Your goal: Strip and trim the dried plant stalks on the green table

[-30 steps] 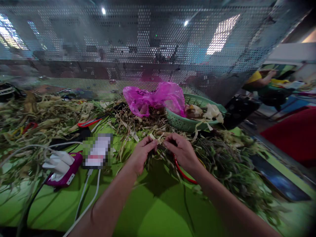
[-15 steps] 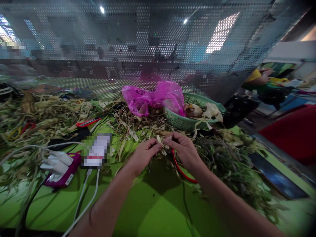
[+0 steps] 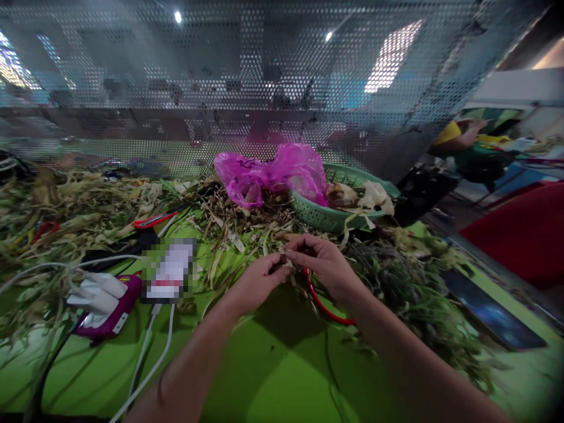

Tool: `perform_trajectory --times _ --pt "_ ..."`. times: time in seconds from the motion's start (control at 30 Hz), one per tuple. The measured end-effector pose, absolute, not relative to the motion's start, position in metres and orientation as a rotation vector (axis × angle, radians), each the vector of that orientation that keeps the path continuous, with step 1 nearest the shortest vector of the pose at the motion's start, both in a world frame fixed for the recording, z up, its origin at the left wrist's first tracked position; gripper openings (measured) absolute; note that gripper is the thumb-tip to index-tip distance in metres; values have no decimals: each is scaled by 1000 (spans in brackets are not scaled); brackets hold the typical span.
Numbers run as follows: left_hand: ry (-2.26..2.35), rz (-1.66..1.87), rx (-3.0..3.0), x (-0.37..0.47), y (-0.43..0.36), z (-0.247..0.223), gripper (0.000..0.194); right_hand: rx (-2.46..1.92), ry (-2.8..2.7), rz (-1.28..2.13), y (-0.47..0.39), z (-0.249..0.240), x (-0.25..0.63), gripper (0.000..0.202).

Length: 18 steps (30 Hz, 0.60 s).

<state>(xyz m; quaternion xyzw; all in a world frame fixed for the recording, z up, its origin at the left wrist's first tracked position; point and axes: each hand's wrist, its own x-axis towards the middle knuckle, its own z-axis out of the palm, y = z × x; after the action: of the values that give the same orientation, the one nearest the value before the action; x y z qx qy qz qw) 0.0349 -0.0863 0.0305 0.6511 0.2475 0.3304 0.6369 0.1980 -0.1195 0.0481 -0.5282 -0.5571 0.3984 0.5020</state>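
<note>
My left hand [image 3: 259, 279] and my right hand [image 3: 318, 262] meet above the green table [image 3: 273, 382], fingertips almost touching. Thumb and fingers of each are pinched on a pale strip of dried plant husk [image 3: 284, 251], mostly covered by the fingers. Under my right hand lies a red curved handle or loop [image 3: 319, 305], partly hidden by the wrist. Just beyond the hands is a heap of dry brown plant scraps [image 3: 233, 220]. A pink plastic bag [image 3: 282, 173] rests on that heap and over the edge of a green basket [image 3: 317, 214] holding pale husks.
At left, a phone [image 3: 171, 270] with white cables lies beside a purple power strip [image 3: 110, 317] full of plugs. A red-orange cutter [image 3: 154, 220] sits behind them. Greenish dried stalks [image 3: 405, 294] pile at right near a dark flat panel [image 3: 493, 311]. A perforated metal screen [image 3: 220, 76] stands behind.
My fingertips have drawn closer together around the pale strip, which shows less now. My right hand has shifted slightly left. The whole view has moved a little.
</note>
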Motion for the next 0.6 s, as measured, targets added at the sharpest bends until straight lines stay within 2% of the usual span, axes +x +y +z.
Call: perform_trajectory --times 0.4,0.6 --pt "539 657 1496 35 -92 31 23 -1325 -1282 689 -115 34 195 14" --pt "679 749 1010 36 -88 26 28 -1300 -1199 744 -115 44 200 26"
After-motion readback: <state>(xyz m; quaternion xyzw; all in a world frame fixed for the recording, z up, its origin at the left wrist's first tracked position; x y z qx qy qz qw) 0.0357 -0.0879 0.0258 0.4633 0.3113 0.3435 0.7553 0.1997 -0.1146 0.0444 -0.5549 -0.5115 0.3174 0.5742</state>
